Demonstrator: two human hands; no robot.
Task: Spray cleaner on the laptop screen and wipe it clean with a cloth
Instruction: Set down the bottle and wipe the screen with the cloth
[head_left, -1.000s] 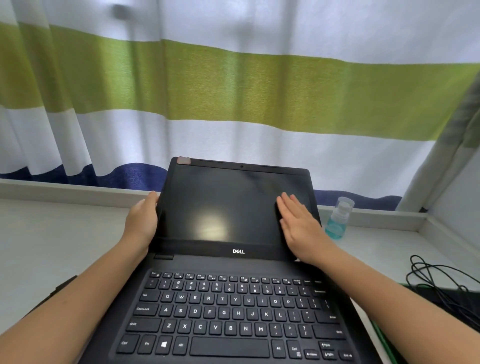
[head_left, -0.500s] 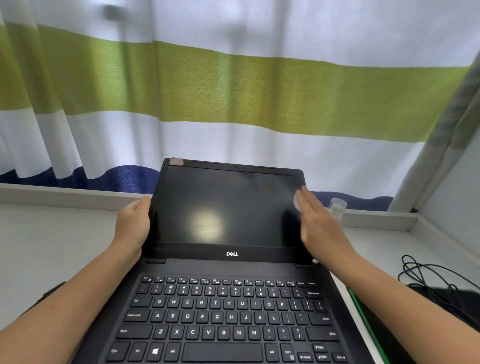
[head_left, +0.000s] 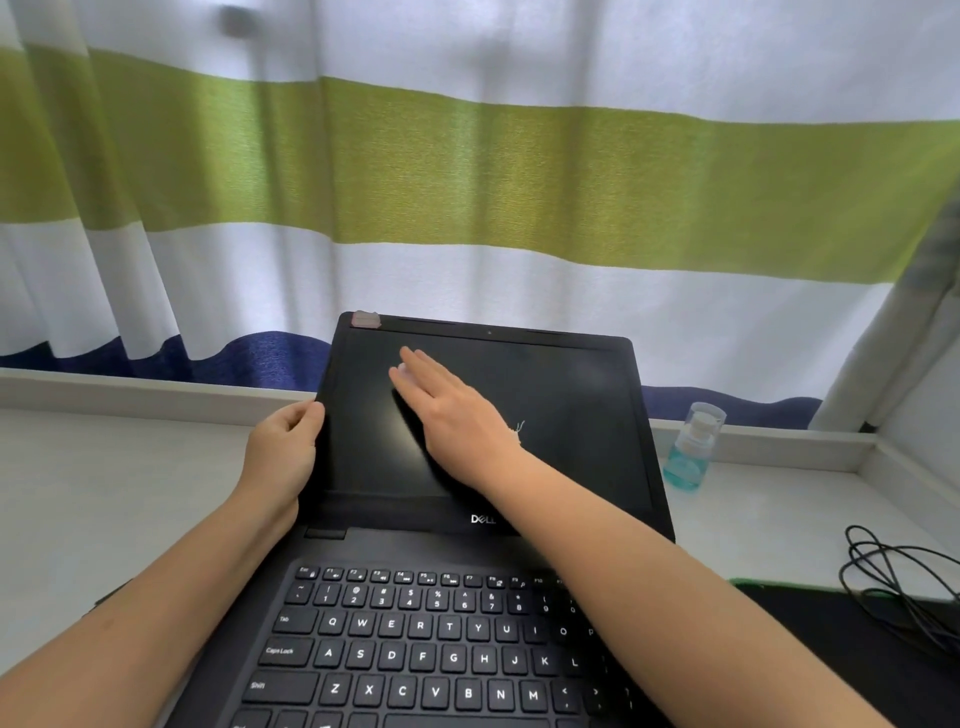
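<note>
1. Now my right hand (head_left: 457, 415) lies flat and open on the Dell laptop screen (head_left: 571, 415), fingers spread; a frayed cloth edge (head_left: 518, 432) peeks out beneath.
2. My left hand (head_left: 283, 452) grips the screen's left edge.
3. Spray bottle (head_left: 691, 447) stands right of the laptop.

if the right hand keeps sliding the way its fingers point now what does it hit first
The right hand lies flat on the laptop screen, fingers aimed up-left. It would probably meet the top-left bezel near the taped patch first, then the curtain behind.
</note>
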